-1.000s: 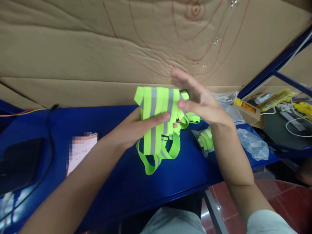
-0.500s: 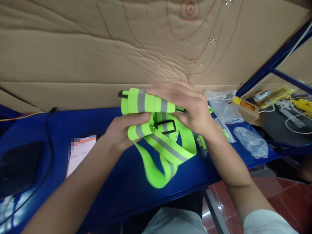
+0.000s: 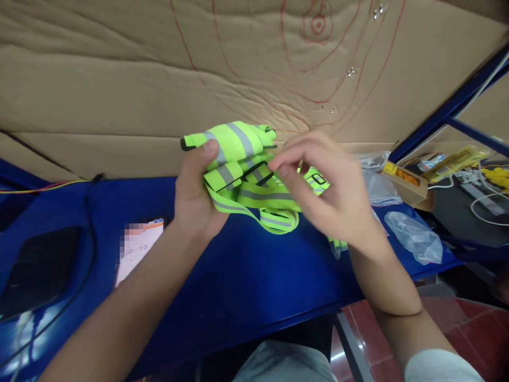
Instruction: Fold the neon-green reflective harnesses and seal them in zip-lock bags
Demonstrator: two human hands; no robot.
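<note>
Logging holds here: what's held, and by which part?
Yellow-green reflective strap bundle, by its left end in the left grip; whether the right grip holds it is unclear.

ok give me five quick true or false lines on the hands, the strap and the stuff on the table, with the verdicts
1. The left hand holds the bundled neon strap. True.
2. The stripes on the neon strap are red. False: they are grey.
3. The right hand rests flat on the table. False: it is raised, its fingertips at the neon strap, close by a black buckle.
4. A phone lies on the table, left of the neon strap in the picture. True.
5. A clear plastic bag lies to the right of the right forearm in the picture. True.
</note>
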